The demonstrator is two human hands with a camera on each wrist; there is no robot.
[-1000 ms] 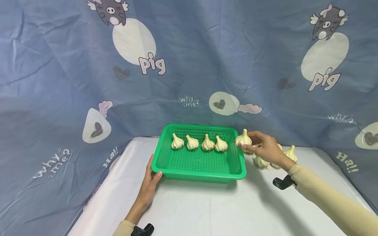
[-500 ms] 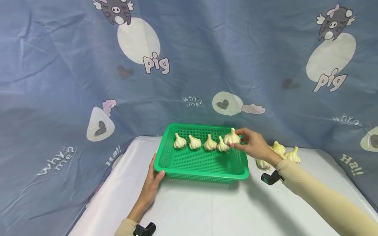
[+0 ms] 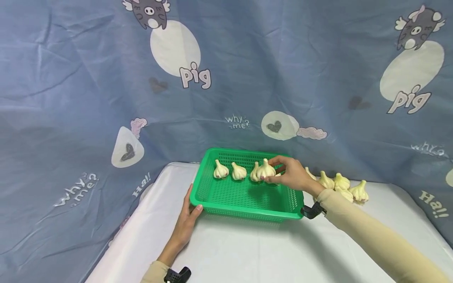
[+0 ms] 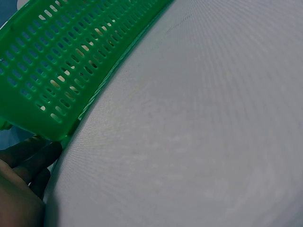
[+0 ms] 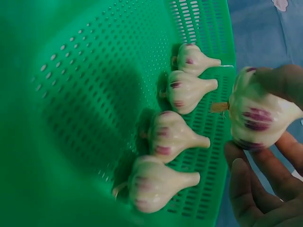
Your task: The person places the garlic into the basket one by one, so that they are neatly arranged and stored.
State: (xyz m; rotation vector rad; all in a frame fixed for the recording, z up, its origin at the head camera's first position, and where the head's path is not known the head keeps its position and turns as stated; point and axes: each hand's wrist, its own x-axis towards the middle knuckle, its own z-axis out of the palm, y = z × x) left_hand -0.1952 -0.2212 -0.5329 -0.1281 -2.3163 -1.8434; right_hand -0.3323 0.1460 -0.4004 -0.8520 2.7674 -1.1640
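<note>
**Over the green basket (image 3: 249, 211), your right hand (image 3: 291, 173) grasps a garlic bulb (image 3: 265, 171)**

Behind your work hangs a blue cloth (image 3: 233, 51) printed with pigs, hearts and lettering. In front of it you have a table covered in white (image 3: 255, 251), and the basket, with its slotted walls, stands on that.

Your cream right sleeve (image 3: 375, 236) reaches in from the right. Your left hand (image 3: 185, 224) is at the basket's near left corner: its fingers lie relaxed along the outside and its thumb touches the rim, without curling round it. Your right hand is over the basket's right half, pinching the bulb between thumb and fingers.

On the table to the right of the basket, you have a cluster of loose bulbs (image 3: 326, 181), partly hidden by your right arm. Inside the basket is a row of four bulbs (image 5: 171, 135) along the far side, their stems pointing the same way. The one you hold is apart from that row in the right wrist view, with purple patches (image 5: 258, 119) on its pale skin and a small tan root stub (image 5: 219, 107).
</note>
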